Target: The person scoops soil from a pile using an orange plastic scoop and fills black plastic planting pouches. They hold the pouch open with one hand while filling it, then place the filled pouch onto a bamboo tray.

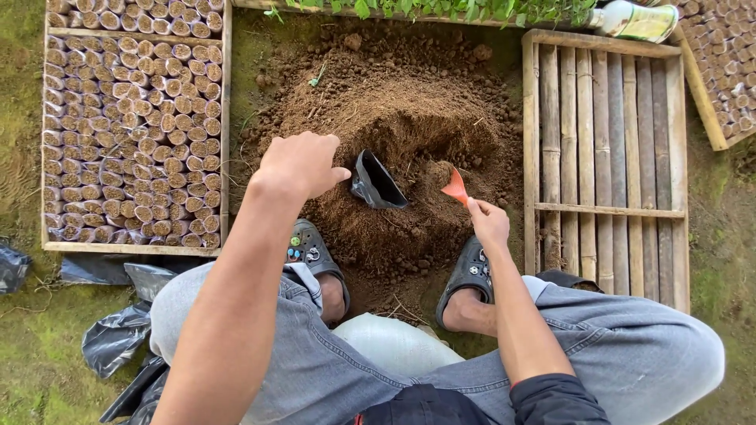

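Note:
My left hand [299, 164] holds a small black plastic bag [376, 182] by its rim, mouth open toward the right, resting on a mound of brown soil [394, 102]. My right hand [488, 222] grips an orange scoop [456, 187] whose blade touches the soil just right of the bag. My knees in grey jeans and my feet in dark clogs frame the near side of the mound.
A wooden frame [226, 118] at the left is packed with several soil-filled bags. An empty bamboo slat tray [606, 157] lies at the right. Black plastic bags [118, 334] lie at lower left, a white sack [390, 342] between my legs, a bottle [634, 20] at the top.

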